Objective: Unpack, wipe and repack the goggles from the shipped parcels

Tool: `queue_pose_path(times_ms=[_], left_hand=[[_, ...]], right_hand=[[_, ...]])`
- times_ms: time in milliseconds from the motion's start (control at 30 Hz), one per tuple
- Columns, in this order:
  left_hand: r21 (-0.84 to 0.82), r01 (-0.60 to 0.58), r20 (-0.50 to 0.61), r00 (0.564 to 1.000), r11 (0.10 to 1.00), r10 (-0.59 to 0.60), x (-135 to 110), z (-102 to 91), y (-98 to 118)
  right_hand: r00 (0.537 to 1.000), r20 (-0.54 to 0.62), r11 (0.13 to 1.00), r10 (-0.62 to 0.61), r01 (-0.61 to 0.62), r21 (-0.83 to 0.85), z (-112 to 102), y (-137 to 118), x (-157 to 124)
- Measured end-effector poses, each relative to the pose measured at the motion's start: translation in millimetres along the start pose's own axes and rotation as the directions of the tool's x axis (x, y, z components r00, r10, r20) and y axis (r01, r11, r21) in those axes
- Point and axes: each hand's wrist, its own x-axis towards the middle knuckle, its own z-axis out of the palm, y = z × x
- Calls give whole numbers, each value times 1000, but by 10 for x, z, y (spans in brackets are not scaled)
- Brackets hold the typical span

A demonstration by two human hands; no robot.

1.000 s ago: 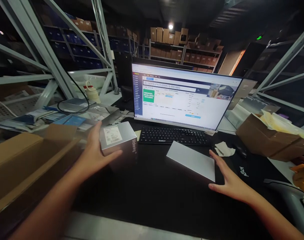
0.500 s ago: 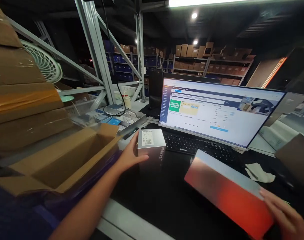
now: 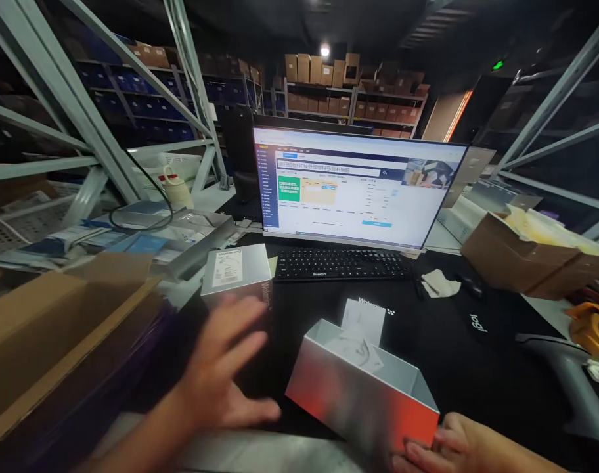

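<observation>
Right hand (image 3: pixel 452 443): I've got its fingers closed around the near right corner of the open silver-red box (image 3: pixel 368 407), at the box's 4 o'clock. Left hand (image 3: pixel 215 368): fingers spread wide, motion-blurred, nothing in them; it overlaps the near side of the labelled silver box (image 3: pixel 253 263) in my view, can't tell if they touch.

Open box sits near the front of the counter (image 3: pixel 260 453), mouth up, long side angled. Inside, something clear and crumpled at its left end; a pale card or flap (image 3: pixel 367 320) sticks up behind, can't tell which.

From that box: labelled box at 10 o'clock, apart from it. Keyboard (image 3: pixel 341 265) at 12, lit monitor (image 3: pixel 353 203) just beyond. White cloth (image 3: pixel 440 284) between 1 and 2, dark mouse (image 3: pixel 470 286) at 2. Grey handled device (image 3: pixel 568 371) at 3. Open cardboard carton (image 3: pixel 53 305) at 9.
</observation>
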Motion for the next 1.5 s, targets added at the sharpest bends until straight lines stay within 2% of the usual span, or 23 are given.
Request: queue_pose_path(times_ms=[33, 67, 167, 233, 267, 300, 367, 400, 433, 467, 567, 667, 767, 900, 1000, 1067, 1133, 1167, 1200, 1300, 1367, 1400, 1500], left_hand=[[-45, -166, 114, 979, 985, 170, 5, 77, 135], [-72, -241, 216, 944, 968, 251, 23, 155, 252], [-151, -295, 404, 853, 943, 331, 79, 348, 442], [-200, -312, 423, 827, 929, 369, 61, 412, 449], [-212, -329, 416, 822, 920, 389, 35, 423, 435], [-220, -351, 397, 820, 910, 412, 4, 425, 421], [-235, -399, 336, 822, 887, 459, -56, 413, 410], [-244, -424, 301, 822, 872, 484, -77, 405, 419], [-248, -451, 267, 819, 858, 508, -93, 398, 436], [-242, -481, 242, 811, 843, 533, -103, 394, 460], [-179, -578, 199, 771, 796, 605, -121, 391, 542], [-126, -623, 157, 756, 772, 636, -141, 387, 586], [-126, -592, 161, 780, 796, 605, -158, 378, 573], [-192, -522, 209, 806, 831, 554, -177, 381, 521], [-246, -487, 197, 822, 838, 535, -188, 400, 506], [-264, -472, 170, 836, 841, 522, -186, 411, 509], [-267, -459, 147, 850, 848, 506, -178, 416, 516], [-265, -449, 143, 857, 854, 495, -176, 418, 518], [-261, -438, 142, 864, 860, 483, -177, 421, 518], [-250, -419, 141, 876, 873, 461, -195, 435, 512], [-246, -422, 131, 878, 873, 461, -205, 441, 513], [-238, -427, 129, 877, 872, 464, -204, 439, 518], [-210, -440, 136, 871, 873, 472, -170, 410, 551]], right_hand=[[998, 66, 993, -3, -4, 116, -51, -9, -7], [993, 117, 976, -30, 4, 216, -107, -22, -20], [985, 150, 935, -86, 28, 353, -260, -81, -116], [1000, 19, 964, -15, 9, 264, -341, -120, -209], [991, -126, 987, 37, -17, 162, -387, -133, -247], [946, -317, 998, 69, -60, 37, -443, -137, -268], [746, -664, 963, 54, -214, -162, -593, -115, -236], [646, -763, 936, 36, -288, -200, -681, -90, -177], [588, -808, 920, 41, -338, -199, -769, -56, -93], [574, -817, 915, 61, -358, -183, -850, -16, 11], [694, -717, 916, 57, -322, -239, -986, 100, 376], [829, -559, 848, 18, -309, -431, -934, 162, 697], [870, -493, 730, -4, -334, -596, -792, 173, 893], [855, -513, 713, -78, -312, -628, -671, 200, 945], [819, -574, 840, -26, -294, -457, -715, 183, 852], [735, -671, 937, 94, -294, -190, -816, 86, 745], [633, -733, 958, 250, -270, 93, -942, -94, 627], [614, -731, 953, 299, -237, 191, -1000, -204, 574], [637, -700, 946, 324, -199, 256, -1047, -318, 530], [840, -421, 914, 343, -195, 355, -1094, -580, 465], [876, -307, 910, 372, -280, 304, -1074, -609, 461], [848, -348, 913, 400, -333, 237, -1066, -569, 463], [653, -648, 854, 391, -520, -9, -1086, -274, 476]])
